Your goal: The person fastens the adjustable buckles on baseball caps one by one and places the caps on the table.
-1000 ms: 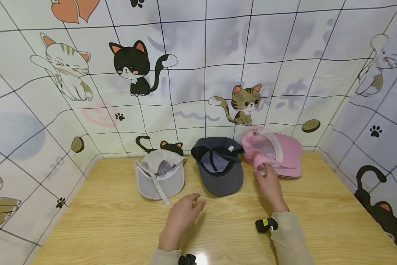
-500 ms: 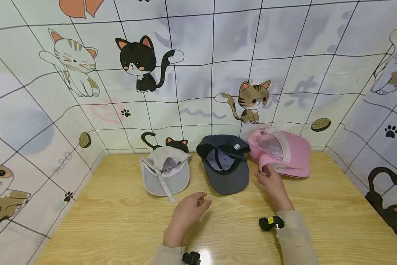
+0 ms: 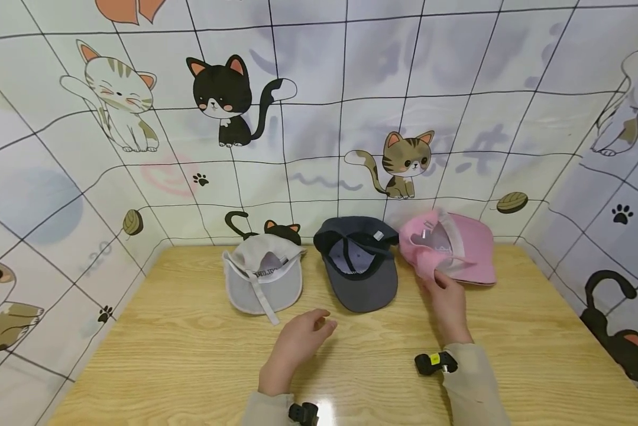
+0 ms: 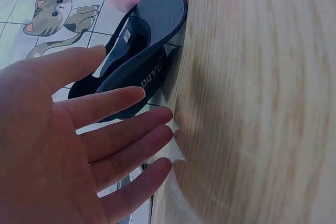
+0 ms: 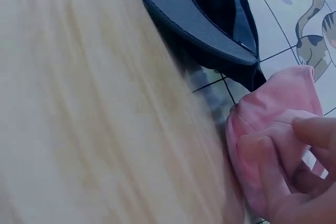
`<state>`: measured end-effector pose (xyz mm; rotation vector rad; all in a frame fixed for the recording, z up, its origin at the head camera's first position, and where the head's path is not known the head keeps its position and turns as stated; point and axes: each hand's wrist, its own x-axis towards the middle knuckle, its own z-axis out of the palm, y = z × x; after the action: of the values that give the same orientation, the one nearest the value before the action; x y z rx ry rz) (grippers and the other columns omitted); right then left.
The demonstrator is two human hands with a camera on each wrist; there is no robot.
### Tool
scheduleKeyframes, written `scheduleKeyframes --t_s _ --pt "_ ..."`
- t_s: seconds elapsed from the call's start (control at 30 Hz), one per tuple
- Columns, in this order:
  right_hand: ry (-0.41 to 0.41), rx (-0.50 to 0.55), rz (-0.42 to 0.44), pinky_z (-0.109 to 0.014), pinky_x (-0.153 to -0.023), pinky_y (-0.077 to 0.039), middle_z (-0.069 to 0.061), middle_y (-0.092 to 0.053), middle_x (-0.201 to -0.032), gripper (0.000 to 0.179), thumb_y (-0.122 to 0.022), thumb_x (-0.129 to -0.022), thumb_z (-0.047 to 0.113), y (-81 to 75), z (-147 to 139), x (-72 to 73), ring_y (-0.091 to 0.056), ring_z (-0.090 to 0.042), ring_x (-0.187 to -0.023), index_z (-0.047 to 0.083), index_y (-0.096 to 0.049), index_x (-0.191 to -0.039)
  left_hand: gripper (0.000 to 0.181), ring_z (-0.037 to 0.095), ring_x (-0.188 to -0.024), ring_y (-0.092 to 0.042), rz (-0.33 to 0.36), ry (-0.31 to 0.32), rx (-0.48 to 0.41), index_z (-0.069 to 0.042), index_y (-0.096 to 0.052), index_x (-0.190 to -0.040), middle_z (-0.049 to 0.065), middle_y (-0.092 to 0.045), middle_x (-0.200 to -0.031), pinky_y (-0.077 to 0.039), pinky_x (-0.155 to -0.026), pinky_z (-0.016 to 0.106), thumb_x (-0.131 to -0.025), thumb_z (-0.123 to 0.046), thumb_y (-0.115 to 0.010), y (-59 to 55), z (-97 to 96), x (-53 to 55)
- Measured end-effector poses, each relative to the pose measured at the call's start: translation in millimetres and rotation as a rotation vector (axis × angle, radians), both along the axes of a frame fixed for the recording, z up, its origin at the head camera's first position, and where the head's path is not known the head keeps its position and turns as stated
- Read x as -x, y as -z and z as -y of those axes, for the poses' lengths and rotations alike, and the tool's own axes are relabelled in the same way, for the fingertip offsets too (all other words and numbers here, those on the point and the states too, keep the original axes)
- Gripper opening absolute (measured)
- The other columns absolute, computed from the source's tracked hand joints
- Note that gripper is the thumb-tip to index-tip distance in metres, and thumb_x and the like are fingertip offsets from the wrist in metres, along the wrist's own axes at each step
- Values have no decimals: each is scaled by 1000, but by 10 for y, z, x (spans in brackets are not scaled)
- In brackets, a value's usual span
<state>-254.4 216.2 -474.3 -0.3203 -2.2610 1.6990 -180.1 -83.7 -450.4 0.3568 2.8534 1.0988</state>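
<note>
Three caps lie upside down in a row on the table. A pink cap [image 3: 470, 248] is at the right, its bill pointing right. My right hand [image 3: 448, 305] pinches its near edge; in the right wrist view, the fingers [image 5: 270, 174] press into the pink fabric [image 5: 283, 98]. In the middle sits a dark grey cap [image 3: 363, 293], bill toward me. A light grey cap [image 3: 265, 290] with a loose strap is at the left. My left hand [image 3: 300, 340] hovers in front of the caps with relaxed fingers, holding nothing; its palm [image 4: 42, 140] shows in the left wrist view.
The wooden table [image 3: 191, 361] meets a wall covering [image 3: 308, 71] printed with cats and grid lines right behind the caps. Similar covering rises on the left and right sides. Black cameras sit on both wrists.
My right hand has gone from touching the pink cap's near edge to pinching it, and the cap's fabric has shifted slightly. My left hand stays about where it was. The head view has shifted slightly.
</note>
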Motion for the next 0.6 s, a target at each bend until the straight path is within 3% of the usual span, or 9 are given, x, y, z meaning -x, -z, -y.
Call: scheduleKeyframes --t_s 0.17,0.27,0.4,0.6 --pt "103 107 -60 -15 -70 -46 -6 -61 -102 31 -56 -89 25 -89 -63 -26 -56 -9 -85 8 -61 -115 43 21 -90 -57 11 -1 -1 -10 -58 -116 5 -62 -100 -45 -76 39 -90 -42 -48 -6 -4 -9" --pt "160 64 -89 -14 -70 -45 -3 -62 -100 36 -58 -86 32 -194 -121 -43 -57 -8 -83 9 -62 -114 44 22 -91 -57 16 -2 -5 -10 -58 -116 6 -62 -101 -45 -76 40 -89 -43 -48 -13 -2 -14" --pt "202 8 -116 -14 -74 -41 -1 -59 -109 39 -56 -86 37 -361 -180 -88 -52 -6 -93 12 -61 -116 47 21 -92 -57 22 -5 -2 -11 -58 -117 6 -62 -102 -45 -77 40 -89 -47 -46 -15 0 -8" --pt "210 -19 -143 -13 -69 -42 -5 -55 -102 38 -49 -91 34 -579 -266 -191 -51 -9 -86 9 -55 -119 43 21 -93 -57 30 -5 -1 -12 -57 -117 5 -62 -103 -45 -77 40 -90 -43 -47 -5 -11 11"
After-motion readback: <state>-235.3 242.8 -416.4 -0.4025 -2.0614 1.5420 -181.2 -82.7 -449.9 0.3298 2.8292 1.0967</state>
